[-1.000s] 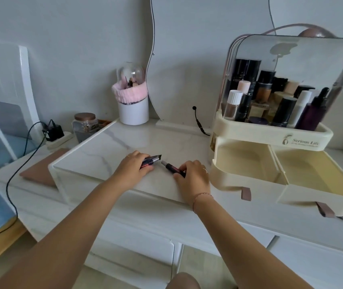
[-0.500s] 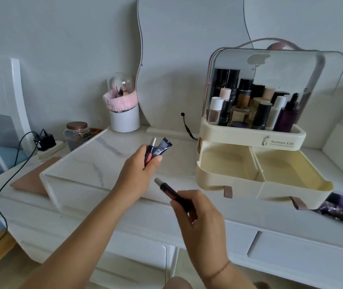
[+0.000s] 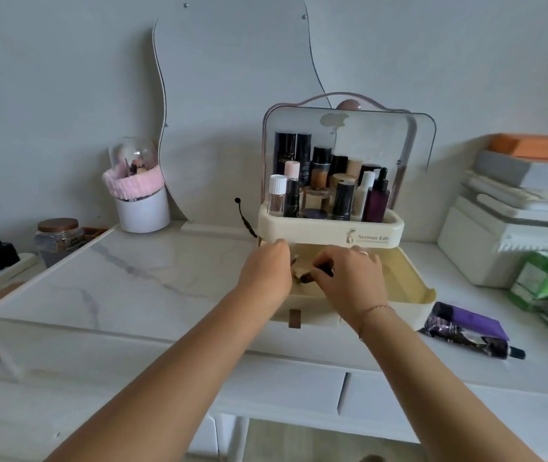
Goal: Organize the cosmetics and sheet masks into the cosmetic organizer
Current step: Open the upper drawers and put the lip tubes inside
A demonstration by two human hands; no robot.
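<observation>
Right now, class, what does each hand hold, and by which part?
The right hand pinches a dark tube around its middle; left hand, cannot tell.

Two hands (image 3: 264,273) (image 3: 349,281), one organizer (image 3: 329,228), two drawers (image 3: 406,281), one purple tube (image 3: 466,328).

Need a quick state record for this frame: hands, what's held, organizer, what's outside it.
left hand: over the open left drawer, fingers curled down; grip contents hidden
right hand: pinches a dark cosmetic stick over the same drawer
organizer: top tray packed with upright bottles; both drawers open
outside: purple tube lying on the desk right of the organizer; green packets further right
</observation>
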